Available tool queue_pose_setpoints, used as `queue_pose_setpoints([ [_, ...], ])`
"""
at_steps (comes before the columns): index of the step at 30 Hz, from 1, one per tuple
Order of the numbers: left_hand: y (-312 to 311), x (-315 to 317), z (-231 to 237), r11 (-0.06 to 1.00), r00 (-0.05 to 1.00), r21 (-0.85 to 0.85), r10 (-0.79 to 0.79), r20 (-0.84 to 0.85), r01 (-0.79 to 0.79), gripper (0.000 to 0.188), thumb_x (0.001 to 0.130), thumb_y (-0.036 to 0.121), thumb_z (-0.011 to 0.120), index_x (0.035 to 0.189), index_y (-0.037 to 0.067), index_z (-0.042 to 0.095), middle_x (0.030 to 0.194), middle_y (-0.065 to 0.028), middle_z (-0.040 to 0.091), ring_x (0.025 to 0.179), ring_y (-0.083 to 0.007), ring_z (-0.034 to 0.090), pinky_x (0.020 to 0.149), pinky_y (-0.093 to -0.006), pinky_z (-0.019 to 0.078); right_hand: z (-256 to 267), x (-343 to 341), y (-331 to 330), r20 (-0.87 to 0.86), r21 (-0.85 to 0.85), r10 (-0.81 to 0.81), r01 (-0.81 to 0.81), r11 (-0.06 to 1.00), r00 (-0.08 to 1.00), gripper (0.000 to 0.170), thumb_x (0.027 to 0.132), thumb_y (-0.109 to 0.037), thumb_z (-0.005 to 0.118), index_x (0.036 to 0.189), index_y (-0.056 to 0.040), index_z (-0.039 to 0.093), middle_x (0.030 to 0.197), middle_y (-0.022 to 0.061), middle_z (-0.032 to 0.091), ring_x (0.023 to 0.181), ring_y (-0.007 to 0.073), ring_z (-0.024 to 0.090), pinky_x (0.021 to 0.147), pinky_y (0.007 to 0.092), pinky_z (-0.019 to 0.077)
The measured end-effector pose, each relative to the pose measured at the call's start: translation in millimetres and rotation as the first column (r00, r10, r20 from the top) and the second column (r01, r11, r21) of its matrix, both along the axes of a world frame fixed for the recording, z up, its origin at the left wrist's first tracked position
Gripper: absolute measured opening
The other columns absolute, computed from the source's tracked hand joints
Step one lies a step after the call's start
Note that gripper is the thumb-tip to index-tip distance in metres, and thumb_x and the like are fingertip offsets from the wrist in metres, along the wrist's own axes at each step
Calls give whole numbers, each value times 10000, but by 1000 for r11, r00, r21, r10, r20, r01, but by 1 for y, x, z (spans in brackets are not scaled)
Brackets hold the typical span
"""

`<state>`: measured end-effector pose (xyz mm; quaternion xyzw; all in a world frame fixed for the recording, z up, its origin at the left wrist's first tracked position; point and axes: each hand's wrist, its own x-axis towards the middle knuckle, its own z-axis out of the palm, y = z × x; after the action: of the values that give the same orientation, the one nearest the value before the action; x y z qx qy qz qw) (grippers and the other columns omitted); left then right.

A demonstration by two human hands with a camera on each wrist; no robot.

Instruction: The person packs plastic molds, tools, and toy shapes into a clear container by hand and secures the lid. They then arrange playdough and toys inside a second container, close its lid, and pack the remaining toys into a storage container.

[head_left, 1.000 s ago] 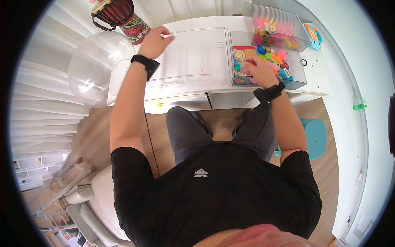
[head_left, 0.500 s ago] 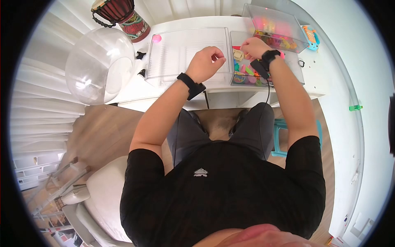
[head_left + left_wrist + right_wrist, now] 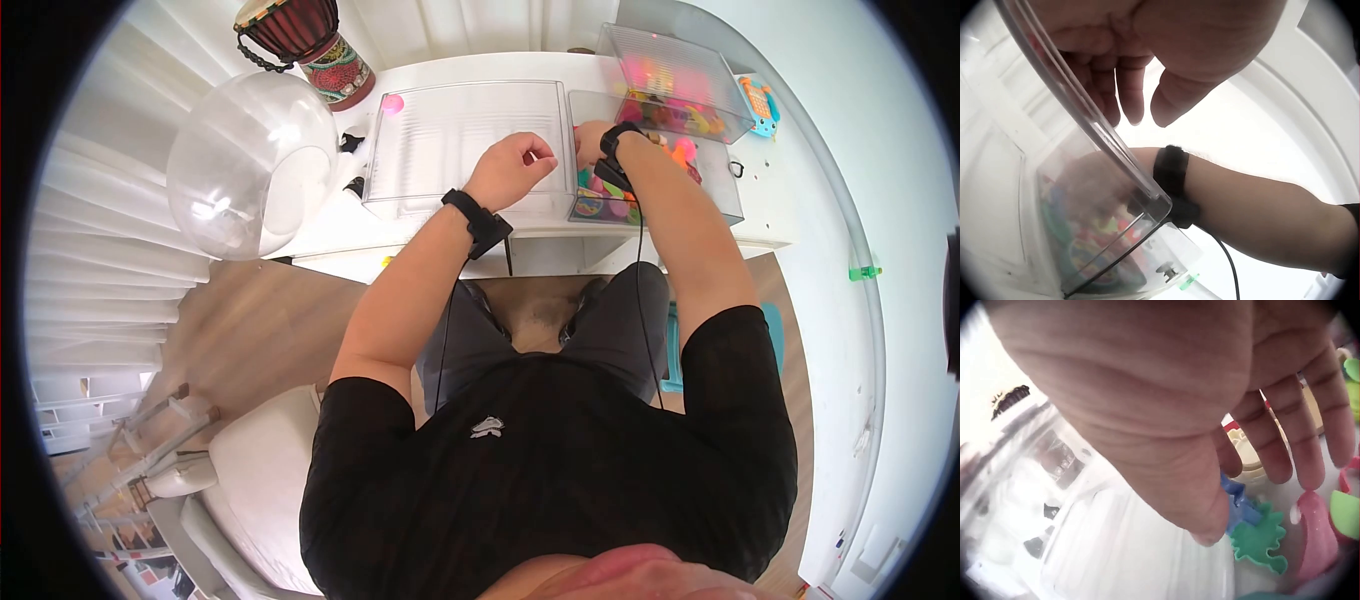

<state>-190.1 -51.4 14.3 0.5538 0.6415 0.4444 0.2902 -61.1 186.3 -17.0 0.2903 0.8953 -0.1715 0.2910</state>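
Observation:
My right hand [image 3: 591, 143] reaches into a clear plastic box [image 3: 658, 208] of colourful toys. In the right wrist view its fingers extend loosely downward, with a blue piece [image 3: 1241, 507] beside the thumb. A green scalloped toy piece [image 3: 1259, 539] and a pink piece [image 3: 1316, 536] lie below, and a cream piece [image 3: 1246, 455] shows behind the fingers. My left hand [image 3: 508, 170], fingers loosely bent and holding nothing, hovers over the right side of a wide clear box [image 3: 470, 140]. A pink ball [image 3: 393, 103] sits in that box's far left corner.
A second clear box [image 3: 680, 75] of bright toys stands behind the toy box, beside a toy phone [image 3: 760, 105]. To the left are a large transparent globe [image 3: 225, 170] and a patterned drum [image 3: 338, 78]. A cable [image 3: 641, 260] hangs from my right wrist.
My left hand has come back rightward from near the drum, and the pink ball now shows in the wide box's corner. My right hand has shifted left within the toy box.

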Motion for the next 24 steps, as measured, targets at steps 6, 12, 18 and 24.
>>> queue_pose_setpoints([
  [6,-1,0,1,1000,1000,2,-12,1,12,199,943,264,744,1008,77,740,923,-66,698,829,-182,639,767,-335,535,1,-7,-6,26,51,-53,52,997,998,407,761,-318,879,1014,-8,807,891,144,782,774,284,739,733,419,580],
  [12,0,-2,0,1000,999,4,-29,13,29,177,965,220,743,1032,57,729,901,-12,684,798,-107,580,737,-291,511,38,14,-13,-147,-30,-53,49,998,988,405,815,-224,813,1119,31,728,890,127,768,765,217,746,683,357,589],
  [18,-1,-2,4,999,998,-30,-34,44,35,226,945,278,749,1036,71,733,968,-49,717,833,-167,630,778,-334,540,74,57,-16,-376,-377,-472,334,864,797,343,903,-207,761,1137,11,636,859,88,707,728,155,701,619,308,569],
  [24,1,2,17,998,999,-49,-46,-7,45,369,928,268,787,1213,56,686,1109,-65,703,882,-161,643,817,-320,552,72,89,-61,-411,-873,-839,111,475,356,239,991,-126,730,1174,-11,628,947,52,689,787,136,683,675,291,586],
])
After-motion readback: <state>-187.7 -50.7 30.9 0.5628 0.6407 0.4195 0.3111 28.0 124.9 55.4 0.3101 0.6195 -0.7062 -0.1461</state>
